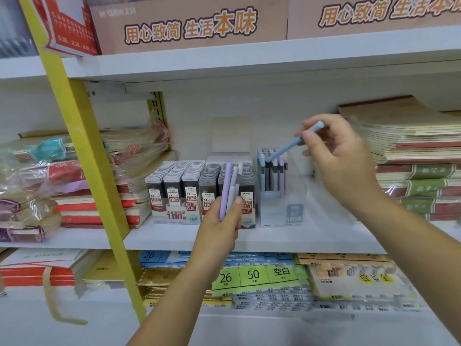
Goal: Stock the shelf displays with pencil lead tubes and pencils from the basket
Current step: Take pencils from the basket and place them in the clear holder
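My left hand grips a small bunch of pencils, lilac and white, held upright in front of the lead tube display. My right hand pinches a light blue pencil by its upper end. That pencil slants down to the left, its lower tip among the pencils standing in the clear pencil display box. The basket is out of view.
The white middle shelf carries wrapped notebook stacks at left and piled exercise books at right. A yellow upright post slants across the left. Paper pads fill the lower shelf; cartons sit on the top shelf.
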A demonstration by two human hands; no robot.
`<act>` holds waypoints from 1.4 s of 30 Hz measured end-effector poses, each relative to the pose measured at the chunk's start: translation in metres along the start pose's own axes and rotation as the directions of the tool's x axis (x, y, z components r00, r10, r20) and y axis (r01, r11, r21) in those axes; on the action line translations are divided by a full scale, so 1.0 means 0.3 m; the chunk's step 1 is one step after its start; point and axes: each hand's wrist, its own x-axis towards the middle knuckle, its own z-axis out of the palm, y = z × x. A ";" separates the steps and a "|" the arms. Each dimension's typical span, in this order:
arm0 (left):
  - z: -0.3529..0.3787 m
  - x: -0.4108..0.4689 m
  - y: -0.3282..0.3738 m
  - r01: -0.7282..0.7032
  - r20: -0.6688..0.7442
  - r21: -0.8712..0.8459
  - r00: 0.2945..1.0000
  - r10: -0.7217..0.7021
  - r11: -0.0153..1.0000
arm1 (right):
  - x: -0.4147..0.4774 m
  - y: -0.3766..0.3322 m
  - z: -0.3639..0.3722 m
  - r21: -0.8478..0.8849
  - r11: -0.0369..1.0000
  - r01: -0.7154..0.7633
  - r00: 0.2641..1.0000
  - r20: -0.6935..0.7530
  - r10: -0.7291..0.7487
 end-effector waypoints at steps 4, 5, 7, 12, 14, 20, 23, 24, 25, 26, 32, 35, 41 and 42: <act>-0.012 0.011 -0.001 0.038 0.000 -0.069 0.999 -0.038 0.997 | 0.052 0.053 0.070 -0.259 0.966 0.010 0.976 0.212 0.047; -0.015 0.012 -0.001 0.035 0.009 -0.068 0.999 -0.035 0.997 | 0.053 0.068 0.088 -0.290 0.957 0.009 0.964 0.256 0.068; -0.020 0.013 -0.005 0.016 0.031 -0.044 0.999 -0.015 0.999 | 0.048 0.098 0.115 -0.313 0.950 0.002 0.943 0.315 0.102; -0.035 0.014 -0.011 -0.007 0.071 -0.011 0.997 0.008 1.000 | 0.040 0.132 0.142 -0.260 0.964 -0.049 0.920 0.364 0.145; -0.038 0.016 -0.013 -0.009 0.070 -0.011 0.997 0.010 1.000 | 0.046 0.133 0.146 -0.272 0.962 -0.009 0.931 0.349 0.108; -0.049 0.017 -0.017 -0.027 0.065 -0.007 0.997 0.027 1.000 | 0.067 0.139 0.165 -0.361 0.928 0.087 0.950 0.309 0.031; -0.058 0.022 -0.022 -0.021 0.052 -0.014 0.998 0.021 1.000 | 0.071 0.142 0.173 -0.297 0.954 0.051 0.949 0.313 0.047; -0.060 0.023 -0.023 -0.018 0.050 -0.013 0.999 0.018 1.000 | 0.071 0.142 0.174 -0.286 0.957 0.048 0.948 0.314 0.046; -0.063 0.024 -0.025 -0.016 0.049 -0.011 0.999 0.017 1.000 | 0.070 0.143 0.175 -0.290 0.955 0.057 0.948 0.317 0.039; -0.065 0.025 -0.026 -0.016 0.049 -0.009 0.999 0.017 1.000 | 0.067 0.144 0.178 -0.303 0.950 0.076 0.946 0.322 0.027; -0.063 0.022 -0.023 -0.010 0.046 -0.020 0.999 0.011 1.000 | 0.061 0.162 0.181 -0.339 0.939 0.051 0.931 0.357 0.079; -0.057 0.016 -0.014 0.006 0.059 -0.038 0.998 -0.003 0.999 | 0.061 0.171 0.186 -0.377 0.925 0.036 0.913 0.388 0.123; -0.038 -0.001 0.016 0.008 0.103 -0.087 0.995 0.001 0.996 | -0.008 0.122 0.167 -0.337 0.941 0.033 0.989 0.148 0.018; -0.030 -0.003 0.019 0.004 0.115 -0.086 0.993 0.006 0.996 | -0.034 0.105 0.167 -0.183 0.981 -0.067 0.982 0.162 0.097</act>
